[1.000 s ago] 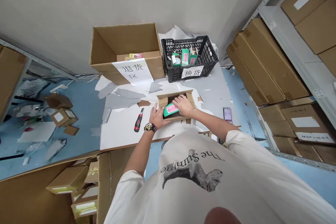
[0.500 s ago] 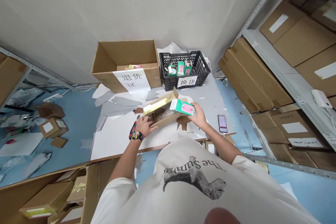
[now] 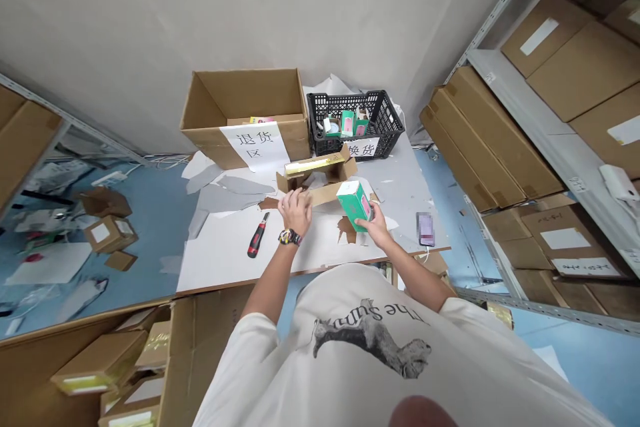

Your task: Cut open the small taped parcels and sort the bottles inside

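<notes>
My right hand point(image 3: 376, 225) is closed around a green and white product carton point(image 3: 353, 205) with a pink panel, held tilted above the table's right part. My left hand point(image 3: 296, 211), with a watch on its wrist, has its fingers bent at the near left edge of an open cardboard box point(image 3: 327, 195). The fingertips are partly blurred against the flap. Yellowish tape runs along the box's far flap, and its inside shows only in part. To the left of this hand a red and black utility knife point(image 3: 257, 235) lies on the white table point(image 3: 220, 263).
Behind stand a large carton point(image 3: 200, 140) with a paper sign and a black plastic crate point(image 3: 387, 140) holding several green cartons. A phone point(image 3: 425, 229) with a cable lies at the right. Torn paper covers parts of the table; shelves of boxes point(image 3: 575, 107) flank the right side.
The open box has moved away toward the crate. My left hand has shifted right, off the knife's side. My right hand has turned the green carton more upright and nearer to me.
</notes>
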A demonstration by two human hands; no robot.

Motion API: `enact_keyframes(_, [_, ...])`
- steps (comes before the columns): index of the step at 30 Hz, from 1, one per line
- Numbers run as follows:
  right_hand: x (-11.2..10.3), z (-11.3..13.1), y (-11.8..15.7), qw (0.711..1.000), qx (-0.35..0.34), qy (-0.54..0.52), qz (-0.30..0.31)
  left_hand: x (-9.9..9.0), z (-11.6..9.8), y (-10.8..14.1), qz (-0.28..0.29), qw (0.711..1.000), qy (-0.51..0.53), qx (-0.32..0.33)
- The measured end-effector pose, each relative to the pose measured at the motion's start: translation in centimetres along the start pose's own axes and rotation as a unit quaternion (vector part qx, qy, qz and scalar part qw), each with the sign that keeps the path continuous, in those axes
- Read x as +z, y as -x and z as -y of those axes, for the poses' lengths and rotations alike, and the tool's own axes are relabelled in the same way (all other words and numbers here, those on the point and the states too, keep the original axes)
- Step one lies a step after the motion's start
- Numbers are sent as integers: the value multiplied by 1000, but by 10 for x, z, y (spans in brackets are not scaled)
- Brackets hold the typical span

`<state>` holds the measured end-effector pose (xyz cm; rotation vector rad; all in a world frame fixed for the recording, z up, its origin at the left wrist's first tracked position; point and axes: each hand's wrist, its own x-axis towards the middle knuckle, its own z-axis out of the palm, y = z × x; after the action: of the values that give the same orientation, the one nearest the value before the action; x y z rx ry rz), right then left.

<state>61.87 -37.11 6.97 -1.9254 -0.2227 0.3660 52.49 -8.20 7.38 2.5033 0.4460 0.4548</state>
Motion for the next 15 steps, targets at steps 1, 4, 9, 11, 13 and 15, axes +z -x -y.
enact_keyframes(1, [4, -1, 2, 1000, -7, -11, 13, 4, -10, 10, 1, 999, 44, -7])
enact_keyframes(4, [20, -4, 7, 997, -30, -52, 55, 21, -37, 37, 66, 974, 215, 8])
enact_keyframes(9, [55, -13, 5, 984, -17, -81, 160, 47, -43, 51, 131, 922, 364, -35])
enact_keyframes(11, [64, -19, 0, 978, -5, -61, 198, 51, -30, 50, 136, 920, 365, -51])
enact_keyframes(13, [71, -25, -5, 978, -13, -12, 209, 55, -16, 50, 155, 919, 357, -59])
enact_keyframes(15, [76, -31, -8, 978, -27, 31, 205, 60, -3, 51, 177, 920, 342, -72])
